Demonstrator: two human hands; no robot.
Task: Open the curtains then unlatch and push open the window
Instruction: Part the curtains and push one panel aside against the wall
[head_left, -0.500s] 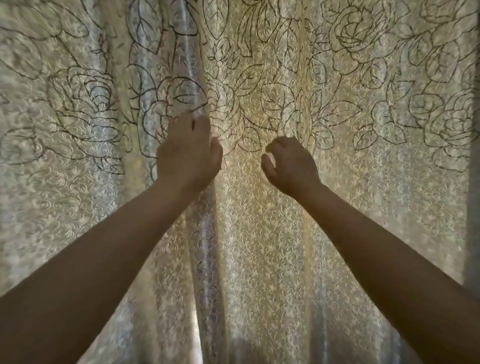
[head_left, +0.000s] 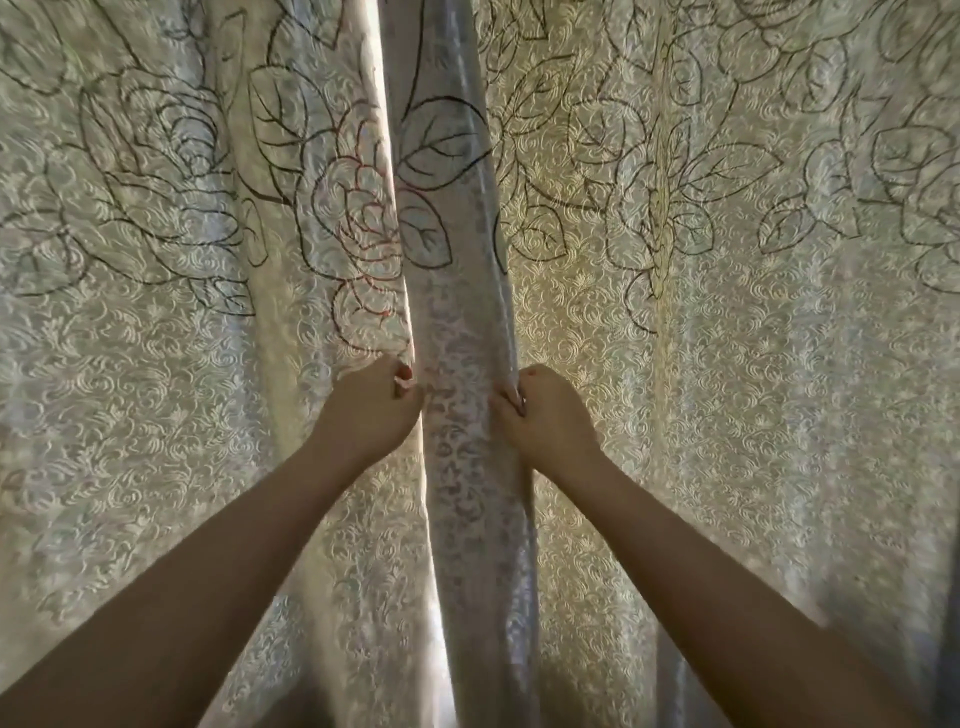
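Two cream curtains with outlined roses and leaves fill the head view, backlit by daylight. The left curtain (head_left: 171, 322) hangs from the left edge to the middle; the right curtain (head_left: 727, 332) covers the rest. A turned-over strip of fabric (head_left: 457, 312) runs down between them. My left hand (head_left: 370, 410) is closed on the inner edge of the left curtain. My right hand (head_left: 545, 413) is closed on the inner edge of the right curtain, just beside that strip. The window and its latch are hidden behind the cloth.
A thin bright slit of daylight (head_left: 435, 639) shows low between the two panels. A dark vertical band (head_left: 948, 649) stands at the far right edge.
Both hands have closed on the curtain edges at the middle seam. The view has moved nearer, and the fabric between the hands has folded into a strip.
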